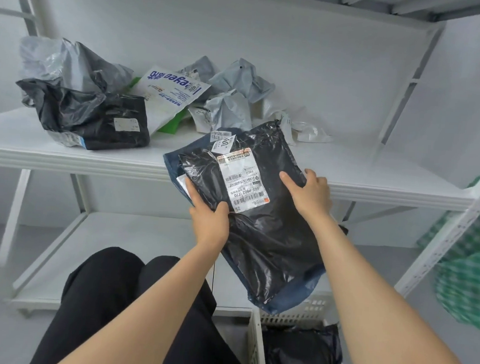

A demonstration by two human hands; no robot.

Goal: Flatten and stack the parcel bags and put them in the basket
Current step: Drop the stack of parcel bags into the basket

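Note:
I hold a flat stack of parcel bags off the shelf's front edge: a black bag [269,232] with a white shipping label [243,179] on top of a dark blue bag [293,295]. My left hand [210,222] grips the stack's left edge, thumb on top. My right hand [309,192] holds its right edge. The white slatted basket [254,345] stands on the floor at lower right, with a black bag [303,354] inside. Crumpled bags lie on the shelf: a black one [95,117], a grey one [71,62], a white printed one [171,91] and several grey-white ones [233,96].
The white shelf board [65,141] runs across the view, with a lower board [115,244] beneath. A slotted shelf post [451,233] rises at right, with green checked cloth [470,283] behind it. My legs in black trousers [128,302] are at the bottom.

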